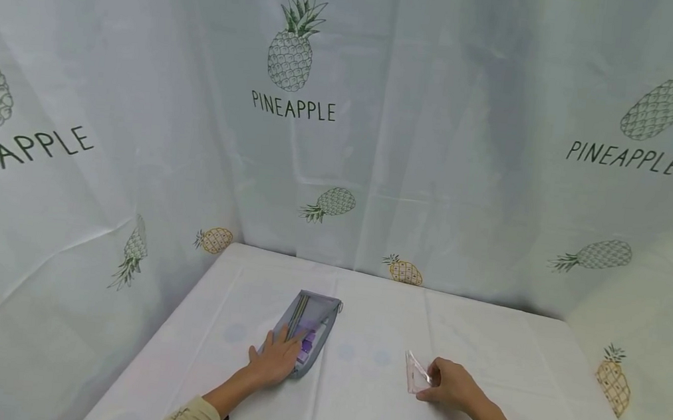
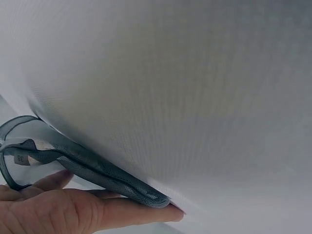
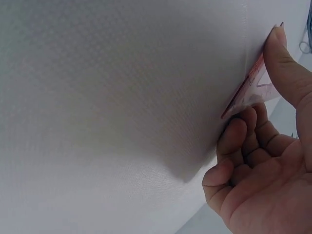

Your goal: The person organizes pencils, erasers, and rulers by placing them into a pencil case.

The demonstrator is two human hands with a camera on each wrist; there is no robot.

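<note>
A grey see-through mesh pencil case [image 1: 320, 309] lies on the table left of the middle, with yellow-and-dark pencils and purple and white items showing through. My left hand [image 1: 276, 362] rests on its near part, fingers spread. In the left wrist view, the edge of the case [image 2: 114, 178] sits above the thumb side of that hand [image 2: 63, 209]. On the right, a clear set square [image 1: 410, 378] is pinched between the thumb and fingers of my right hand [image 1: 454, 385]. Seen from the right wrist, the set square [image 3: 249, 90] has a reddish edge and stands tilted against the white cloth.
A white cloth with faint pastel dots covers the table [image 1: 375, 320]. Pale curtains [image 1: 438, 145] printed with pineapples hang behind it and along both sides. A zipper pull [image 1: 340, 307] hangs at the pencil case's far right corner.
</note>
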